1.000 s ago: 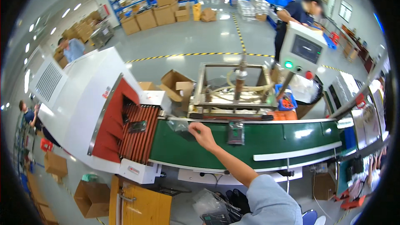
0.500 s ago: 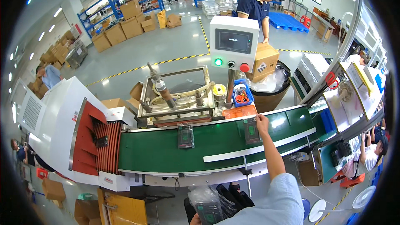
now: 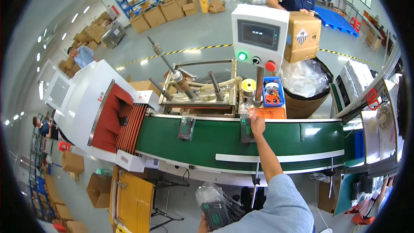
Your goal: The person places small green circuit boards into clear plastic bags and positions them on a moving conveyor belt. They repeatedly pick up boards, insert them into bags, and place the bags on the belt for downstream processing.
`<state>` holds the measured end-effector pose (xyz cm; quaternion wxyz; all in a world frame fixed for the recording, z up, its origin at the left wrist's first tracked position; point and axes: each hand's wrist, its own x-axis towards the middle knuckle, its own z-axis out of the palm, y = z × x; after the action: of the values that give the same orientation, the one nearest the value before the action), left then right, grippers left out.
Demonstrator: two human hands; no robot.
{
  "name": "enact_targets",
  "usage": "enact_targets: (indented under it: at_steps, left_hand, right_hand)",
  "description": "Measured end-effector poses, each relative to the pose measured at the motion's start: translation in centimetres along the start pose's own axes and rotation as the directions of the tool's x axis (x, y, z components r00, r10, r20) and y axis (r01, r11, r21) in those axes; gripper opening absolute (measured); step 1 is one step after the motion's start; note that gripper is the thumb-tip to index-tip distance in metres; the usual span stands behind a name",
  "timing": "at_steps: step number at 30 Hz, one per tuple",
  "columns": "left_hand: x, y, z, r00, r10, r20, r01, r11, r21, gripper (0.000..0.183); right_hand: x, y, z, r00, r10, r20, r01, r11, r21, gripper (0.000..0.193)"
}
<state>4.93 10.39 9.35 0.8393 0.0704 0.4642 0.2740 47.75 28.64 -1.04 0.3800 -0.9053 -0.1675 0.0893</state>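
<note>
My right hand (image 3: 258,126) reaches over the green conveyor belt, its fingers closed at the upper right edge of a flat dark packet in clear film (image 3: 246,131). That packet lies on the belt. Low in the picture, my left hand (image 3: 203,225) grips a stack of similar film-wrapped dark packets (image 3: 215,215) with green marks, loose clear film sticking out at the top. Further left on the belt lies another wrapped packet (image 3: 186,127). One more small dark packet (image 3: 123,121) sits at the red strip curtain of the white tunnel machine (image 3: 95,103).
Behind the belt stand a control box (image 3: 260,34) on a post, a metal frame with rods (image 3: 198,95), an orange tray (image 3: 269,112) and a blue bin (image 3: 273,91). A white guide rail (image 3: 280,157) crosses the near belt. A co-worker holds a carton (image 3: 303,36).
My view has shifted. My right hand and its packet have moved left along the belt, and the other belt packet is closer to the tunnel. The co-worker's carton has been lifted higher.
</note>
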Motion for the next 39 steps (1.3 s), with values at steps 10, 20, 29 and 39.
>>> enact_targets:
  at_steps: [10, 20, 29, 39]
  left_hand:
    - [-4.1, -2.3, -1.7, 0.991, 0.136, 0.0, -0.136, 0.988, -0.077, 0.083]
    - [-0.8, -3.8, 1.7, 0.987, 0.091, 0.13, -0.078, 0.992, -0.097, 0.082]
    - [-0.2, -5.0, 1.9, 0.986, 0.086, 0.141, -0.071, 0.992, -0.108, 0.081]
    - [0.4, -6.8, 2.0, 0.992, 0.04, 0.122, -0.026, 0.993, -0.111, 0.08]
  right_hand:
    - [-18.0, -6.6, -19.4, -0.076, -0.373, 0.925, 0.158, 0.911, 0.38, 0.036]
    - [-25.5, -4.5, -24.1, 0.47, -0.587, 0.659, 0.254, 0.806, 0.535, 0.024]
    - [-15.5, -1.4, -23.8, 0.716, -0.382, 0.585, -0.191, 0.699, 0.69, 0.017]
    - [7.3, 11.6, -10.9, 0.997, -0.008, 0.073, -0.017, 0.937, 0.348, 0.026]
